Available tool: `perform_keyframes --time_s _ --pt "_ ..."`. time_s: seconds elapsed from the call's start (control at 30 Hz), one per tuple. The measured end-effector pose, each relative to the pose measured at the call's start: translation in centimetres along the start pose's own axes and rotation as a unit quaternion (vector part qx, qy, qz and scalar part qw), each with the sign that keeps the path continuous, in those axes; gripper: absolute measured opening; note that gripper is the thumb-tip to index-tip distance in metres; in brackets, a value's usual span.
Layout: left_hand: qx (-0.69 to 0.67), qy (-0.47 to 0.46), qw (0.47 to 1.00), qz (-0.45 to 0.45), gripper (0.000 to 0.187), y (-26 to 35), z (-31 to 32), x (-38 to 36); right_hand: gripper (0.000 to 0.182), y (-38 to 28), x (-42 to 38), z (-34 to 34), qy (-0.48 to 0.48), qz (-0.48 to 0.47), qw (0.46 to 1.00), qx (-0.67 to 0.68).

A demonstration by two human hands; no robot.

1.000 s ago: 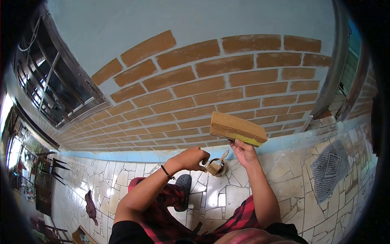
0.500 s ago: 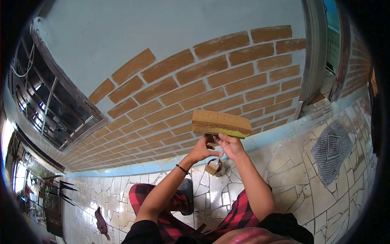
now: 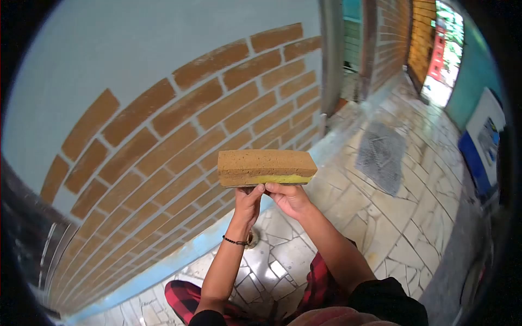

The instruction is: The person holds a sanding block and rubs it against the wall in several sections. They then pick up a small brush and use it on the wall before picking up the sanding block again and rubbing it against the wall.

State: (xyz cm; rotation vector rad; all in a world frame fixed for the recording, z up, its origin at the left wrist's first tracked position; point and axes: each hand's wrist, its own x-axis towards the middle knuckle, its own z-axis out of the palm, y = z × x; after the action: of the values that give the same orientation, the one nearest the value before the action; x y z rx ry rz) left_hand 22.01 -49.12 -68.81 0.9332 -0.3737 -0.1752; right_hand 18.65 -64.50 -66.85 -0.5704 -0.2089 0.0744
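Observation:
A rectangular sponge block (image 3: pixel 266 162), brown with paint on its broad face and yellow along the lower edge, is held up in front of me. My left hand (image 3: pixel 249 202) grips its underside, thumb at the near edge and fingers mostly hidden beneath. Beside it, my right hand (image 3: pixel 289 199) has its thumb on the same edge, the other fingers tucked under the block. Behind the sponge, a grey wall (image 3: pixel 179 32) bears rows of brown painted bricks (image 3: pixel 187 103). Partly covered by my left wrist, a small container (image 3: pixel 252 238) stands on the floor.
A light blue strip (image 3: pixel 187 254) runs along the foot of the wall. Irregular stone tiles (image 3: pixel 402 228) cover the floor, with a grey mat (image 3: pixel 382 155) lying to the right. Further right are a doorway (image 3: pixel 348 54), a bright opening (image 3: pixel 443 60) and a blue-and-white board (image 3: pixel 481 146).
The view has swung right, showing more of the passage. My left hand has come up from just below the sponge to grip it beside my right hand. The sponge now sits more level.

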Motion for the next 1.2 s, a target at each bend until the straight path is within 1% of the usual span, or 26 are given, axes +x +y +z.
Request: perform_keyframes --time_s 0.1,0.13,0.2,0.27,0.33,0.4,0.47,0.5,0.53,0.57,0.6,0.63,0.7,0.73,0.77,0.8,0.83,0.9,0.93,0.97,1.0,1.03,1.07,1.17,1.2 --pt "-0.08 -0.01 0.997 -0.008 0.054 -0.4 1.6 -1.6 0.043 -1.1 -3.2 0.9 0.059 0.016 0.989 -0.132" --pt "-0.104 -0.017 0.994 -0.003 0.052 -0.4 2.0 -2.4 0.04 -0.5 -4.1 0.1 0.056 -0.012 0.981 -0.183" --pt "-0.17 -0.054 0.984 -0.008 0.051 -0.6 2.4 -3.5 0.037 -0.4 -6.9 1.1 0.104 -0.01 0.972 -0.208" --pt "-0.204 -0.062 0.977 -0.02 0.049 -2.9 1.9 -4.4 0.037 -0.1 -9.4 3.6 0.155 -0.008 0.964 -0.218" --pt "-0.195 -0.11 0.974 0.034 0.05 -3.2 3.4 -4.1 0.04 0.6 -11.3 3.8 0.194 -0.049 0.955 -0.219" --pt "-0.214 -0.161 0.963 0.028 0.056 -3.4 4.4 -3.6 0.043 0.9 -12.9 3.7 0.212 -0.081 0.948 -0.225" --pt "-0.256 -0.15 0.955 0.001 0.061 -3.0 5.2 -3.9 0.049 0.8 -13.7 4.3 0.228 -0.087 0.938 -0.248" --pt "-0.275 -0.144 0.951 -0.011 0.064 -2.6 5.4 -4.1 0.048 1.4 -13.9 4.5 0.227 -0.083 0.93 -0.277" --pt "-0.297 -0.111 0.948 -0.002 0.065 -1.9 5.7 -4.5 0.048 1.9 -14.0 4.5 0.224 -0.078 0.922 -0.306" --pt "-0.32 -0.078 0.944 0.008 0.067 -1.0 6.1 -4.7 0.047 2.1 -14.1 4.8 0.219 -0.072 0.914 -0.334" --pt "-0.34 -0.046 0.939 0.019 0.069 -0.3 6.3 -4.8 0.057 3.3 -13.4 7.3 0.182 -0.05 0.915 -0.357" --pt "-0.332 -0.038 0.941 0.046 0.069 0.2 5.8 -4.7 0.061 3.5 -14.0 6.0 0.223 -0.01 0.919 -0.324" --pt "-0.308 -0.029 0.946 0.095 0.069 1.1 3.9 -4.5 0.046 2.6 -14.8 2.5 0.192 0.114 0.934 -0.278" --pt "-0.276 -0.021 0.957 0.09 0.072 1.5 2.5 -4.6 0.02 2.7 -13.7 3.7 0.199 0.188 0.897 -0.346" --pt "-0.249 -0.004 0.962 0.108 0.072 1.4 1.3 -4.5 0.014 2.7 -13.4 3.0 0.156 0.253 0.855 -0.424" --pt "-0.232 0.014 0.968 0.092 0.07 1.5 0.0 -4.6 0.009 2.8 -13.0 1.1 0.108 0.312 0.803 -0.496" --pt "-0.215 0.034 0.973 0.078 0.067 1.8 -1.1 -5.0 0.007 3.0 -12.5 -0.9 0.058 0.364 0.739 -0.563" --pt "-0.205 0.099 0.973 0.047 0.06 3.0 -2.3 -5.9 0.014 3.3 -10.6 -4.8 -0.111 0.415 0.659 -0.617" --pt "-0.206 0.105 0.971 0.066 0.056 2.9 -2.7 -6.1 0.017 4.0 -9.6 -6.5 -0.197 0.433 0.611 -0.634" --pt "-0.197 0.122 0.971 0.062 0.054 2.5 -3.2 -6.4 0.019 4.7 -7.9 -7.6 -0.263 0.471 0.481 -0.691" --pt "-0.188 0.142 0.97 0.062 0.053 2.1 -3.7 -6.6 0.022 5.5 -5.5 -8.4 -0.323 0.491 0.336 -0.736" --pt "-0.179 0.162 0.968 0.066 0.052 2.2 -4.2 -6.7 0.026 6.6 -3.3 -9.7 -0.375 0.491 0.18 -0.766" --pt "-0.154 0.182 0.969 0.064 0.048 2.1 -4.4 -7.2 0.035 8.0 -1.4 -10.8 -0.359 0.474 0.123 -0.794" --pt "-0.137 0.24 0.958 0.071 0.045 2.5 -4.7 -8.6 0.036 11.6 3.4 -13.1 -0.359 0.394 0.231 -0.814" --pt "-0.125 0.228 0.963 0.076 0.043 1.0 -6.2 -8.5 0.035 12.1 4.2 -13.9 -0.4 0.324 0.271 -0.814"
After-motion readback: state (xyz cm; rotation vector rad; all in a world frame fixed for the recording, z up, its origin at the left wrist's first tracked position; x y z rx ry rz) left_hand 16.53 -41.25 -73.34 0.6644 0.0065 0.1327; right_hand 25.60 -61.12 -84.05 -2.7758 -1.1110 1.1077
